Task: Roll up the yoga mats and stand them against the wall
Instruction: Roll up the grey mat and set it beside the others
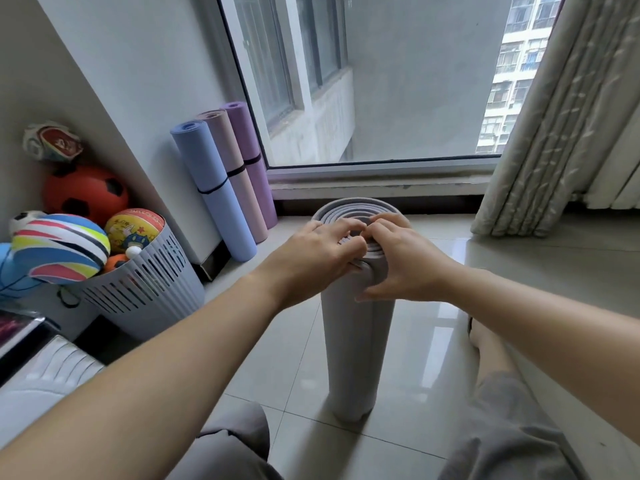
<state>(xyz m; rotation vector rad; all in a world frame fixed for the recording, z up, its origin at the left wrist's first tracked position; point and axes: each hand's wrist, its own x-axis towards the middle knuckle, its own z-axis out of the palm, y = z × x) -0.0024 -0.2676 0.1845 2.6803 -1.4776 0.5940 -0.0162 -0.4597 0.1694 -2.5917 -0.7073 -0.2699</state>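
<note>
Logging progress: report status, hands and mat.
Left hand, right hand grip top of grey mat. Rolled, upright, away from wall. Nothing in the way.

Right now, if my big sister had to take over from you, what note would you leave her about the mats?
Left hand: fingers curled over the top end of the grey mat.
Right hand: grips the same end, thumb down its side.
Grey mat: rolled, upright on the floor, away from the wall; no band visible on it.
Done: blue mat, pink mat and purple mat stand banded against the wall.
Left: tidy the grey roll and stand it beside them.
</note>
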